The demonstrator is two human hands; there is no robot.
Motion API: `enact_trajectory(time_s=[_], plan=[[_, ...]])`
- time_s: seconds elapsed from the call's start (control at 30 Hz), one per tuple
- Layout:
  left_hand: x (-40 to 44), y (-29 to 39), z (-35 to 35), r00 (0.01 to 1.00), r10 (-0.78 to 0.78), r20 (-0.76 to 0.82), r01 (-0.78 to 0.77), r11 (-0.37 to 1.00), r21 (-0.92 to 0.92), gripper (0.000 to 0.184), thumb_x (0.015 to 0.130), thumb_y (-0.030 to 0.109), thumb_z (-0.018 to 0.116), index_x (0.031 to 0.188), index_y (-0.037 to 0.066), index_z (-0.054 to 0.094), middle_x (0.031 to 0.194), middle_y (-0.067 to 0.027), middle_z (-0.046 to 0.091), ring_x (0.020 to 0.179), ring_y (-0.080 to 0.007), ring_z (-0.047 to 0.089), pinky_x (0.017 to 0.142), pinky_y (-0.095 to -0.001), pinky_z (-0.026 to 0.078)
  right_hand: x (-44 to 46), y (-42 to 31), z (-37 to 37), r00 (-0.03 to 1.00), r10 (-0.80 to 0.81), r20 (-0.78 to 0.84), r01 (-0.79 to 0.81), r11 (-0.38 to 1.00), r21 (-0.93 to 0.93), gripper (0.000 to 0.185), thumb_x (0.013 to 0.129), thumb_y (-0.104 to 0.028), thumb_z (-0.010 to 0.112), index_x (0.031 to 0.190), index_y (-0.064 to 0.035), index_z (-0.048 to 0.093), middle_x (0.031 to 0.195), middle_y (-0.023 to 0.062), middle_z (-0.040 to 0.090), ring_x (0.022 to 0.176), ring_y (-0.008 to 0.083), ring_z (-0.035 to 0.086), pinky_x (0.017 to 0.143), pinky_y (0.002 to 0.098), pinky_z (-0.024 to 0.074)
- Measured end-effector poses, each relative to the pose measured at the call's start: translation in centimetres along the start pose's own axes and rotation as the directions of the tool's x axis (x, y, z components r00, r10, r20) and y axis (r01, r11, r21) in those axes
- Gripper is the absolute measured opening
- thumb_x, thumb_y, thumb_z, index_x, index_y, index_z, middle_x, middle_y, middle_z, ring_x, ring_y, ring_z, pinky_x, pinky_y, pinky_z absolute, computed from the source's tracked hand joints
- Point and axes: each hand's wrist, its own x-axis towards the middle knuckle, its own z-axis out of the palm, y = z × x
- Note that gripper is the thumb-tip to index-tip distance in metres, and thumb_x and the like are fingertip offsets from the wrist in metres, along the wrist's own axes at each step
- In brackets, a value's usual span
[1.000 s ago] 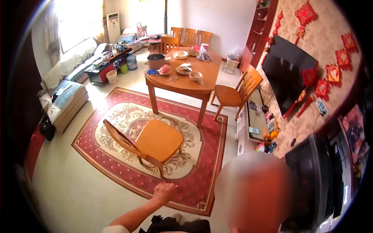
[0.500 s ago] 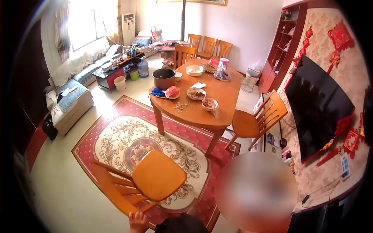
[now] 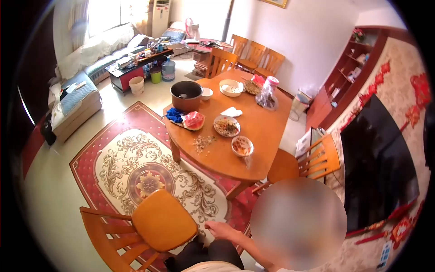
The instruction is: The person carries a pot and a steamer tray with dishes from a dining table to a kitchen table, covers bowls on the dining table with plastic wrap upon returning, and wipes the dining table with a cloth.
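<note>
My right hand (image 3: 219, 230) reaches in from the lower right, over my dark-clad legs, just right of the wooden chair (image 3: 164, 221). Its fingers look curled together, and nothing shows in them. My left hand is out of sight. Ahead stands the wooden dining table (image 3: 265, 129). On it are a dark pot (image 3: 186, 100), a cut watermelon piece (image 3: 194, 121) beside a blue cloth (image 3: 174, 115), a plate of food scraps (image 3: 227, 126), a bowl with reddish remains (image 3: 242, 146), a white bowl (image 3: 231, 88) and scattered crumbs (image 3: 203, 143).
A patterned red rug (image 3: 113, 122) lies under the chair and table. Another chair (image 3: 319, 158) stands at the table's right side near a large television (image 3: 380, 163). A low table (image 3: 118, 81) and sofa (image 3: 81, 102) line the left. A round blur hides the lower right.
My left hand, earlier at the chair's backrest, has left the view. My right hand has come in. The view has shifted, and the chair now appears further left.
</note>
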Motion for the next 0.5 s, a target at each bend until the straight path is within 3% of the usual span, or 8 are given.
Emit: enact_trajectory(time_s=[0.1, 0.17, 0.27, 0.3, 0.37, 0.5], plan=[[4.8, 3.6, 5.2, 0.988, -0.071, 0.14, 0.076, 0.996, -0.035, 0.013, 0.08, 0.021, 0.053, 0.086, 0.01, 0.057, 0.078, -0.0134, 0.06, 0.068, -0.0314, 0.057, 0.066, -0.035, 0.046, 2.3, 2.0, -4.3, 0.998, -0.025, 0.053, 0.024, 0.999, 0.031, 0.016, 0.082, -0.007, 0.044, 0.096, -0.0049, 0.052, 0.085, 0.0182, 0.061, 0.083, 0.0368, 0.058, 0.07, 0.0417, 0.0463], [10.1, 8.3, 5.4, 0.991, -0.124, 0.053, 0.133, 0.965, -0.226, 0.02, 0.085, 0.022, 0.049, 0.095, 0.008, 0.058, 0.07, -0.0147, 0.061, 0.052, -0.027, 0.056, 0.056, -0.0385, 0.046, 4.2, 4.4, -6.7, 0.993, 0.001, 0.118, -0.013, 0.995, 0.104, 0.016, 0.082, -0.008, 0.045, 0.096, -0.0048, 0.053, 0.087, 0.0185, 0.061, 0.084, 0.0368, 0.059, 0.07, 0.0416, 0.0468], [19.1, 15.4, 3.2, 0.917, -0.321, 0.237, 0.367, 0.91, -0.19, 0.023, 0.087, 0.023, 0.047, 0.075, 0.006, 0.055, 0.069, -0.016, 0.058, 0.069, -0.0341, 0.059, 0.062, -0.0487, 0.043, 6.7, 7.4, -10.9, 0.99, -0.024, 0.141, 0.019, 0.999, 0.04, 0.017, 0.082, -0.007, 0.045, 0.096, -0.0048, 0.053, 0.088, 0.0188, 0.061, 0.085, 0.0362, 0.059, 0.072, 0.0419, 0.0469], [20.8, 16.9, 3.6, 0.913, -0.346, 0.217, 0.395, 0.883, -0.255, 0.023, 0.086, 0.023, 0.046, 0.074, 0.005, 0.055, 0.068, -0.0164, 0.058, 0.068, -0.0346, 0.058, 0.062, -0.0486, 0.043, 7.2, 7.9, -12.7, 0.981, 0.003, 0.192, -0.014, 0.998, 0.056, 0.018, 0.082, -0.009, 0.045, 0.098, -0.0049, 0.054, 0.089, 0.0191, 0.061, 0.085, 0.0355, 0.059, 0.072, 0.0419, 0.0471], [24.7, 19.5, 4.3, 0.907, -0.385, 0.169, 0.42, 0.822, -0.384, 0.024, 0.085, 0.022, 0.046, 0.073, 0.004, 0.056, 0.066, -0.0171, 0.058, 0.066, -0.0355, 0.058, 0.062, -0.0482, 0.043, 7.9, 8.1, -16.4, 0.989, 0.01, 0.145, -0.013, 1.0, 0.023, 0.018, 0.082, -0.01, 0.046, 0.098, -0.0047, 0.054, 0.088, 0.0191, 0.061, 0.084, 0.035, 0.06, 0.072, 0.0413, 0.0474], [30.2, 25.9, 3.1, 0.956, -0.276, 0.103, 0.291, 0.837, -0.463, 0.035, 0.092, 0.026, 0.04, 0.071, 0.002, 0.056, 0.063, -0.022, 0.055, 0.062, -0.0414, 0.055, 0.056, -0.0498, 0.04, 9.5, 13.2, -20.8, 0.999, -0.03, 0.012, 0.03, 0.998, 0.055, 0.017, 0.084, -0.014, 0.049, 0.095, -0.0037, 0.055, 0.086, 0.0192, 0.062, 0.084, 0.0351, 0.06, 0.072, 0.0397, 0.0481]])
